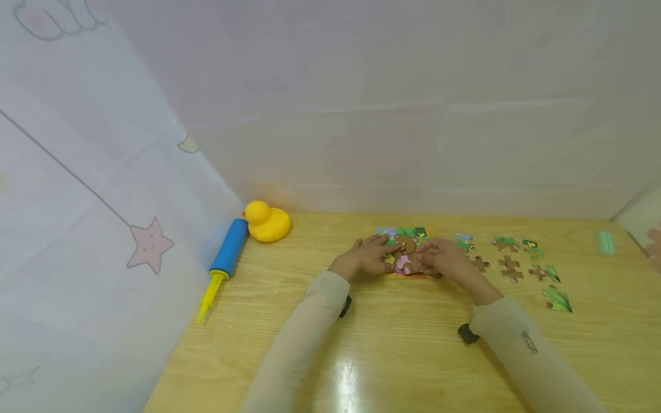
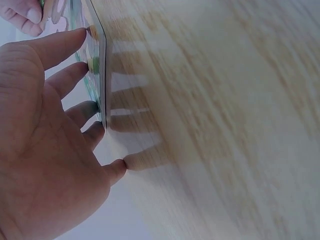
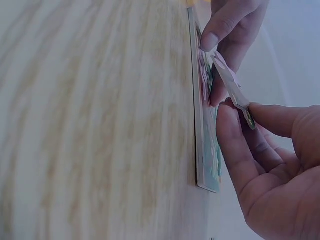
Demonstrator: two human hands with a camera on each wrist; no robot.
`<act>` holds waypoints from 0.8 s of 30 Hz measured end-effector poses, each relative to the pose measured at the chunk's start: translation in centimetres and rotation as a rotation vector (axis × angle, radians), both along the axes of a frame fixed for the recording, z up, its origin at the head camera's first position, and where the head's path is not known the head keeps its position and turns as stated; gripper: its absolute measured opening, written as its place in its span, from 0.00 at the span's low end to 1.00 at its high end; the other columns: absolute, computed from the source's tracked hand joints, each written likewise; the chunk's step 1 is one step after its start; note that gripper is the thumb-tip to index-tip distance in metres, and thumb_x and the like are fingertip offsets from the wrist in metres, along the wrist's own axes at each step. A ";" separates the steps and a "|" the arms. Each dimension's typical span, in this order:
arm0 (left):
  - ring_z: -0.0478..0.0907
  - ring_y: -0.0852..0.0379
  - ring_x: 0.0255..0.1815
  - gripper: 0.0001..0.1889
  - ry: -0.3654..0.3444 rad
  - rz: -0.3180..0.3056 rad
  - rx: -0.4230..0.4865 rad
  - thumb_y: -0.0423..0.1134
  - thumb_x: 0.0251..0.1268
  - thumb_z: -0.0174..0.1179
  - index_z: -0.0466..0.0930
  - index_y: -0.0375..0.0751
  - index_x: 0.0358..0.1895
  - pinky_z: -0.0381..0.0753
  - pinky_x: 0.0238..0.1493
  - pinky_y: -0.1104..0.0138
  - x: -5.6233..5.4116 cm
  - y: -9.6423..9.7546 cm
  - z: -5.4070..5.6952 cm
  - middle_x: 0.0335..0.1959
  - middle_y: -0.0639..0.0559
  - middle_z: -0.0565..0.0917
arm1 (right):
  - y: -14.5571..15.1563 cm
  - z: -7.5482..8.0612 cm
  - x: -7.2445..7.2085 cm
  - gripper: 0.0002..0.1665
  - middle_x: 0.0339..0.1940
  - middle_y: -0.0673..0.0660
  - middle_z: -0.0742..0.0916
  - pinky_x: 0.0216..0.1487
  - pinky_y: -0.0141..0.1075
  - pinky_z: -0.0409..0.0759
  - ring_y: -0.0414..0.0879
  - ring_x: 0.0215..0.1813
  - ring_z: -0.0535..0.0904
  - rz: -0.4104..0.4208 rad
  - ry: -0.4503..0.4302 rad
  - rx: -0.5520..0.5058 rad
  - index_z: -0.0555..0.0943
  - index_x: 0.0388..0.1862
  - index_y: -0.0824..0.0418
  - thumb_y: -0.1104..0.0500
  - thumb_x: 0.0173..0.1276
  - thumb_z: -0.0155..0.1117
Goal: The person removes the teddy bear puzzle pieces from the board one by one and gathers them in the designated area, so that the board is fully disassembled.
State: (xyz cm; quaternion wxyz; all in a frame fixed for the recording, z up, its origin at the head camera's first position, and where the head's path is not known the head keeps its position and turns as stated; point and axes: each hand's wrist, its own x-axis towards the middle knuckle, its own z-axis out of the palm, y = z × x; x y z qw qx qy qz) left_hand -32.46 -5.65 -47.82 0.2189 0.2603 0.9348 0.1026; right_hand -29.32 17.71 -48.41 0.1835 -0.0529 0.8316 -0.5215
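Observation:
A jigsaw puzzle board (image 1: 405,232) with a brown bear picture lies on the wooden table between both hands. My left hand (image 1: 368,255) spreads over its left side; in the left wrist view, straight fingertips rest along the board's edge (image 2: 104,75). My right hand (image 1: 445,259) pinches a jigsaw piece (image 3: 231,85) between thumb and fingers. That piece is tilted up just above the board, its far end beside the left thumb in the right wrist view. Part of the picture is hidden under the hands.
Several loose jigsaw pieces (image 1: 510,268) lie on the table to the right of the board. A small pale green bumpy object (image 1: 606,243) is near the right wall. At the left stand a yellow rubber duck (image 1: 269,223) and a blue and yellow hand pump (image 1: 230,248). A cloth wall (image 1: 361,160) closes the back.

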 end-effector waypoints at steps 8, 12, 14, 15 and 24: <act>0.38 0.47 0.86 0.34 0.009 -0.010 -0.014 0.57 0.77 0.51 0.49 0.67 0.82 0.41 0.82 0.38 -0.2 0.2 -0.2 0.86 0.53 0.43 | 1.0 -0.1 0.0 0.24 0.65 0.71 0.78 0.52 0.41 0.88 0.52 0.52 0.85 0.013 -0.049 -0.077 0.71 0.69 0.69 0.58 0.81 0.51; 0.38 0.47 0.86 0.35 0.011 -0.016 -0.010 0.59 0.77 0.51 0.50 0.68 0.82 0.42 0.82 0.39 -0.2 0.1 -0.3 0.86 0.54 0.44 | 2.0 0.4 0.4 0.27 0.67 0.71 0.75 0.56 0.42 0.86 0.53 0.56 0.81 0.043 -0.053 -0.127 0.68 0.72 0.70 0.56 0.82 0.51; 0.39 0.48 0.86 0.35 0.015 -0.015 -0.008 0.60 0.76 0.51 0.50 0.69 0.81 0.42 0.82 0.40 -0.2 0.2 -0.3 0.86 0.55 0.44 | 2.7 0.7 0.5 0.28 0.67 0.69 0.74 0.57 0.41 0.86 0.51 0.55 0.81 0.043 -0.060 -0.146 0.67 0.73 0.70 0.55 0.82 0.51; 0.39 0.49 0.86 0.35 0.016 -0.012 -0.008 0.60 0.76 0.52 0.50 0.69 0.81 0.42 0.82 0.41 -0.2 0.2 -0.4 0.86 0.55 0.44 | 3.1 0.7 0.5 0.28 0.65 0.68 0.75 0.57 0.40 0.86 0.50 0.54 0.81 0.035 -0.060 -0.151 0.67 0.73 0.70 0.55 0.82 0.52; 0.39 0.48 0.86 0.36 0.018 -0.007 -0.009 0.60 0.76 0.53 0.50 0.68 0.81 0.42 0.82 0.41 -0.2 0.0 -0.2 0.86 0.55 0.45 | 7.1 0.9 1.2 0.35 0.70 0.68 0.71 0.58 0.36 0.85 0.34 0.51 0.82 -0.002 -0.031 -0.241 0.61 0.76 0.75 0.53 0.82 0.52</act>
